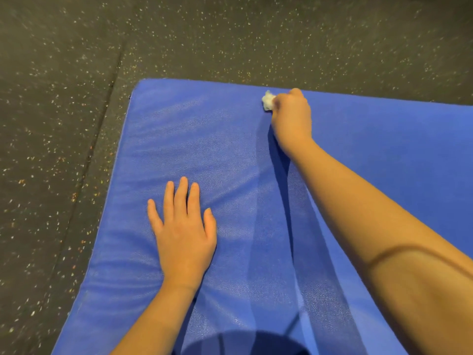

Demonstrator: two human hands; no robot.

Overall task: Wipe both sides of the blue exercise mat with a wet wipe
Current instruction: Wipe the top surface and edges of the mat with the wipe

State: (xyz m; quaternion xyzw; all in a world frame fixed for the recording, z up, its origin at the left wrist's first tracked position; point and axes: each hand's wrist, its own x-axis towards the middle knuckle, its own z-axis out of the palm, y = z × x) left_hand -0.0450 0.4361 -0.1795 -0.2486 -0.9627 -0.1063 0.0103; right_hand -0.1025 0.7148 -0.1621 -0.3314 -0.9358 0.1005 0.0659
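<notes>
The blue exercise mat (210,139) lies flat on the floor and fills most of the view, its far edge and left corner visible. My left hand (183,231) rests flat on the mat, fingers straight and spread, palm down. My right hand (291,116) reaches out to the mat's far edge and grips a crumpled white wet wipe (268,100), which sticks out to the left of the fingers and touches the mat's surface.
Dark speckled rubber flooring (64,124) surrounds the mat on the left and at the far side, with a seam running diagonally near the mat's left edge. A dark shadow (243,342) falls on the mat's near end.
</notes>
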